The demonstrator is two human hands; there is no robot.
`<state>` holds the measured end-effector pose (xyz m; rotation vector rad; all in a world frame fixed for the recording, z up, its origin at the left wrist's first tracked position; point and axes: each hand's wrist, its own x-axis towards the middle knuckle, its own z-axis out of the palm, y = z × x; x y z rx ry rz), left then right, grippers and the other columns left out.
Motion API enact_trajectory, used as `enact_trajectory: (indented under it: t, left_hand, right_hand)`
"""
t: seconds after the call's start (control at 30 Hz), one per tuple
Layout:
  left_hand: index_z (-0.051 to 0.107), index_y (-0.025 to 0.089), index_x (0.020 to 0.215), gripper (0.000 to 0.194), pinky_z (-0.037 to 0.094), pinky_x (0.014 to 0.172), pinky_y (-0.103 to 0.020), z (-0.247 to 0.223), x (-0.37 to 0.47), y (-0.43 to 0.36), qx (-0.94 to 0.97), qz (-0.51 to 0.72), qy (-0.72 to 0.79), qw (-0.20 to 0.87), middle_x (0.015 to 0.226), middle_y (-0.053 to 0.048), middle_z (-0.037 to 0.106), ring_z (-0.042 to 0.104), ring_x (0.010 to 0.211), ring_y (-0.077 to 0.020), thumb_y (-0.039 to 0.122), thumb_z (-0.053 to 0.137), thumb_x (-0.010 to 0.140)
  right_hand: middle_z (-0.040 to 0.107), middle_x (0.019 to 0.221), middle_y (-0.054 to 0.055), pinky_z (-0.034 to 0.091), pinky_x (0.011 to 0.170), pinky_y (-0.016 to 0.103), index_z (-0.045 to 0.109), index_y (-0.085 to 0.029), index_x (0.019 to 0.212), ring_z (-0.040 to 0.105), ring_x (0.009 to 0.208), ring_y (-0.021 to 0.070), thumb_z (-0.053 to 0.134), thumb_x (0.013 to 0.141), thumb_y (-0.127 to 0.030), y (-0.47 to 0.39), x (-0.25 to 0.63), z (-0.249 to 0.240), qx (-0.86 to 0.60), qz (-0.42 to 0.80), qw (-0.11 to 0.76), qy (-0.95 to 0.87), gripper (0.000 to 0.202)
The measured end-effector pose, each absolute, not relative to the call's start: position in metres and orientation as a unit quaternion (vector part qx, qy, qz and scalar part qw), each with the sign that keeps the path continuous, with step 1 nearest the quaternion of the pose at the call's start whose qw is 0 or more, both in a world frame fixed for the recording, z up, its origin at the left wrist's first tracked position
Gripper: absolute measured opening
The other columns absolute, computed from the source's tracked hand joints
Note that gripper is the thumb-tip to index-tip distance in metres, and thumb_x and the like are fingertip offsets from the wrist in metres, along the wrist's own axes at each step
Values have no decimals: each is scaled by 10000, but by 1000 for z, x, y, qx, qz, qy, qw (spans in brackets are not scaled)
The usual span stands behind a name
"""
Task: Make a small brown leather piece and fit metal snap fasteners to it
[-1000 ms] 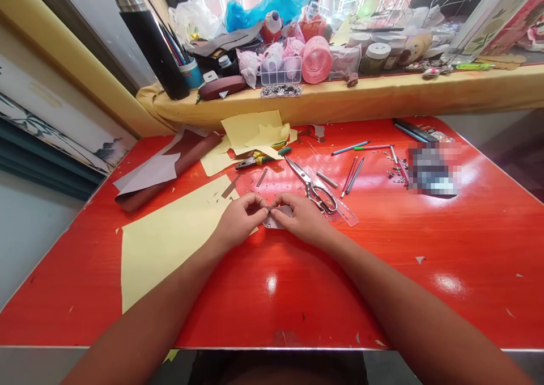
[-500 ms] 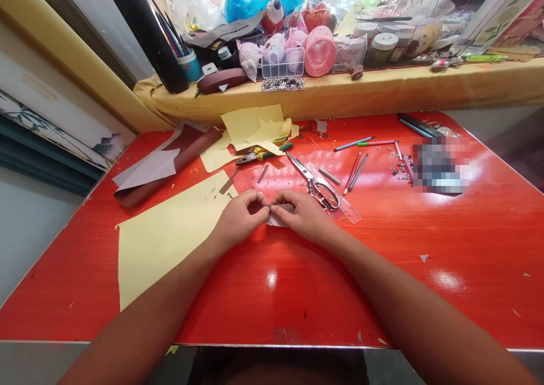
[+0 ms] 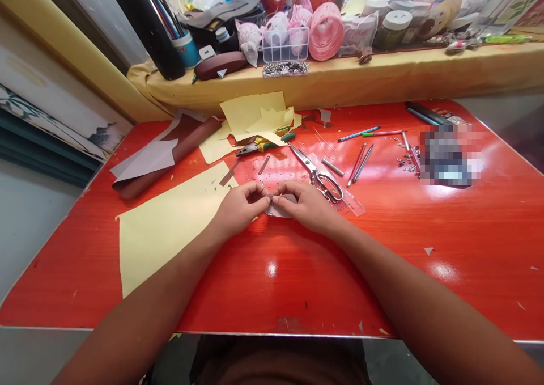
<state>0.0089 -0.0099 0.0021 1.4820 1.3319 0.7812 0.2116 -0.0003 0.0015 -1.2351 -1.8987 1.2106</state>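
Both hands meet over the middle of the red table. My left hand (image 3: 238, 209) pinches the left edge of a small piece of leatherette (image 3: 279, 210), grey on the side that shows. My right hand (image 3: 309, 208) has its thumb and forefinger closed on the same piece, close against the left fingertips. A small dark bit shows between the two pinches, too tiny to name. The right fingers cover part of the piece. Just beyond my right hand lie metal scissors (image 3: 317, 175) on a clear ruler (image 3: 353, 204).
A large yellow sheet (image 3: 165, 232) lies left, with a rolled brown leatherette (image 3: 187, 147) behind it. Pliers (image 3: 250, 148) rest by yellow scraps (image 3: 255, 113). Pencils (image 3: 363, 164) and small metal rings (image 3: 402, 161) lie right. A crowded ledge (image 3: 323, 81) runs along the back.
The view has tipped slightly, so the table sits a little higher in the picture. Both hands keep their pinch, and more of the grey piece shows below the fingers.
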Motion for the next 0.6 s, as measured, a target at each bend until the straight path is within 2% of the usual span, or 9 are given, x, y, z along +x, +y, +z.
enact_trajectory:
  t: [0.27,0.6]
  left_hand:
    - [654,183,859,162,470,674,-275,4,8,-10,587,323,546,503,812,3,646,592,725,-145,327,716,818]
    - [650,186,857,153,472,681,-281,2,8,-10,592,321,552,492,809,10,646,591,728,-145,318,715,814]
  right_hand:
    - [755,962,9,397,676,270,728,-222,1014,645,828,190,683,882,-291,-3,211,3,-479,427,248,-726,155]
    - [755,972,21,375,665,264,726,-215,1031,637,828,190,670,918,-337,-4,212,2,-473,424,247,-732,175]
